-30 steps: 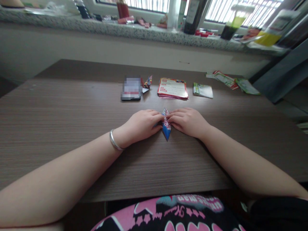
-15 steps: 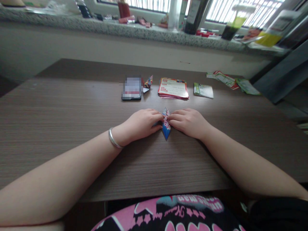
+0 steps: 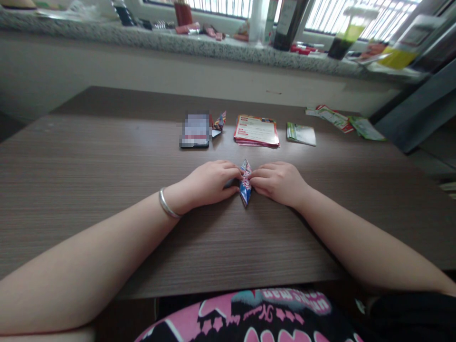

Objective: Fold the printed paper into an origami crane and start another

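Observation:
A narrow, pointed piece of folded paper (image 3: 245, 192), patterned in blue, red and white, lies between my hands with its long axis running toward me. From the left, my left hand (image 3: 215, 181) is closed on its edge, fingertips at its middle and thumb lower down. My right hand (image 3: 280, 181) grips the opposite edge, its fingers bunched together and its thumb mostly hidden. Light glints off the lower point of the paper. A silver bangle (image 3: 166, 204) circles my left wrist.
Beyond my hands on the brown table (image 3: 107, 166) lie a phone (image 3: 195, 130), a colourful folded paper piece (image 3: 220, 122), a stack of printed cards (image 3: 257, 130) and a smaller green-white stack (image 3: 301, 134). Loose paper strips (image 3: 363, 127) lie far right. Bottles and clutter line the granite windowsill (image 3: 213, 45).
The folded paper has tilted slightly, and its lower half now looks shinier and paler. Both hands keep their grip with only tiny shifts.

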Available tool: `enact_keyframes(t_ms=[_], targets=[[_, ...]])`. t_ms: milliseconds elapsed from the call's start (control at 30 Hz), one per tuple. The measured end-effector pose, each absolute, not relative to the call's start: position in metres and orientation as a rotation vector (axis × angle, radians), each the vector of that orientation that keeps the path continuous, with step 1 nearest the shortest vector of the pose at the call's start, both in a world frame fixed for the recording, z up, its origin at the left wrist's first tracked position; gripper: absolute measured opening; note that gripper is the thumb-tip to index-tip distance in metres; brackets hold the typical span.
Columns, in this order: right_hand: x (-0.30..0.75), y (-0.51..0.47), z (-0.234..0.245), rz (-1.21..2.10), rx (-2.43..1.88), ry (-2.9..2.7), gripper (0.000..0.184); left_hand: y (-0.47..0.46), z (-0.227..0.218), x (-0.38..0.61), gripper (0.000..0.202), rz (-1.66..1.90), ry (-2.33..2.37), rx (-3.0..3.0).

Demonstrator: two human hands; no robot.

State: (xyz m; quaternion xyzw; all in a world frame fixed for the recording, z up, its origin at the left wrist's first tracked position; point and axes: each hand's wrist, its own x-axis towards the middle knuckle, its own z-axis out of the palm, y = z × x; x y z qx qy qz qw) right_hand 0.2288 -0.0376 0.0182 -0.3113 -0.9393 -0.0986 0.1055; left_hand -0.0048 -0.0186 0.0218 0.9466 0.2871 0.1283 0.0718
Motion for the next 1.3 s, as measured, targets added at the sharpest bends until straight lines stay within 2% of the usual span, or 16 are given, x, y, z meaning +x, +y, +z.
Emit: enact_keyframes(t_ms=[400,833,1000,1300], targets=[[0.223,-0.034,0.006,0.161,-1.176,-2.448,0.011,-0.027,0.022,-0.002,0.030,0.365,0.916,3.017],[0.220,-0.035,0.007,0.241,-1.194,-2.409,0.008,-0.028,0.021,-0.001,0.031,0.396,0.867,3.141],[0.223,-0.033,0.013,0.136,-1.085,-2.540,0.012,-0.028,0.020,0.002,0.025,0.438,0.847,3.188],[0.220,-0.040,0.020,-0.417,-0.980,-2.745,0.022,-0.026,0.018,0.001,0.021,0.499,0.847,3.220]])
